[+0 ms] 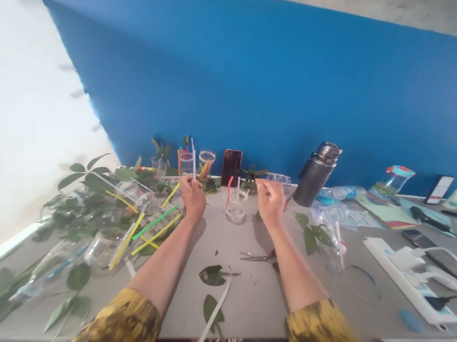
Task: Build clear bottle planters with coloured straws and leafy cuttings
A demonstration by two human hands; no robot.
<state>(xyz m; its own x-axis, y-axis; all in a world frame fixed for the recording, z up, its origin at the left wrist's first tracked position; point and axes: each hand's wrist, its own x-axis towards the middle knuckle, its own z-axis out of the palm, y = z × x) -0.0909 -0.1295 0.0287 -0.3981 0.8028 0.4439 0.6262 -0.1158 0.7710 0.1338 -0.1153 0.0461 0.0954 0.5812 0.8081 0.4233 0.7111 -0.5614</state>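
Note:
My left hand is closed, its fingertips pinched just in front of cups of straws; what it holds, if anything, I cannot make out. My right hand is also in a pinch, its contents hidden, with dark green leaves behind its fingertips. Between the hands stands a clear cup, with a red straw and a white straw rising from it. Scissors lie partly beneath my right forearm. Nearer me are a cut leaf, another leaf and a white strip.
Leafy stems, yellow straws and a green straw crowd the left. A phone leans against the blue partition. To the right stand a dark thermos and a power strip with cables.

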